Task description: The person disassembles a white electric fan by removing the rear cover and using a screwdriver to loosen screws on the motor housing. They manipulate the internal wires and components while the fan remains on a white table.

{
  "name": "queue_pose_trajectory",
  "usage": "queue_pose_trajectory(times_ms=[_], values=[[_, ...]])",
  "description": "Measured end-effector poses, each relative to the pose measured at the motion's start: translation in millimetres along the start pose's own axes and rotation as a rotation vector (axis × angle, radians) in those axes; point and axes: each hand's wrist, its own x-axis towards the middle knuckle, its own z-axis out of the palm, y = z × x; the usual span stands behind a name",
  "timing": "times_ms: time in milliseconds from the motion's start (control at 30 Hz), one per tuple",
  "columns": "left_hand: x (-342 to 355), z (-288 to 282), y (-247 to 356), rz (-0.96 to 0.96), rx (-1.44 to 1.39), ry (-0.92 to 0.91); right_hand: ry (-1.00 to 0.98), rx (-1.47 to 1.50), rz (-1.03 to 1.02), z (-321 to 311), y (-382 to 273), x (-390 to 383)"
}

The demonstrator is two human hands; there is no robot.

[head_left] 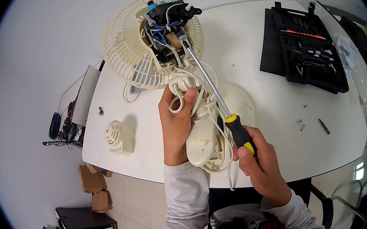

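Note:
A cream electric fan [124,44] with a slatted round grille lies across the white table, its rear cover off. Black housing and blue and white wires of the fan motor [167,26] are exposed. My left hand [177,119] is wrapped round the fan's neck, thumb over a looped white power cord [212,111]. In my right hand [260,160] is a screwdriver [237,131] with a black and yellow handle. Its long steel shaft slants up to the left, and the tip is at the lower edge of the motor housing; whether it sits in a screw I cannot tell.
A cream vented motor cover [120,137] stands at the left of the white table [272,105]. At the right lies an open black tool case [311,52] with bits and sockets. Several loose screws [301,125] and a small dark rod [324,126] lie near it.

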Motion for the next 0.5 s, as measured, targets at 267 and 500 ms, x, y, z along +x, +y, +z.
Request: queue_pose_trajectory(times_ms=[267, 500], values=[[-1.0, 4.5, 4.0, -0.01, 0.0, 0.039, 0.003, 0.025, 0.007, -0.4, 3.4, 0.1], [0.1, 2.3, -1.1, -0.02, -0.074, 0.024, 0.019, -0.092, -0.03, -0.5, -0.5, 2.8]])
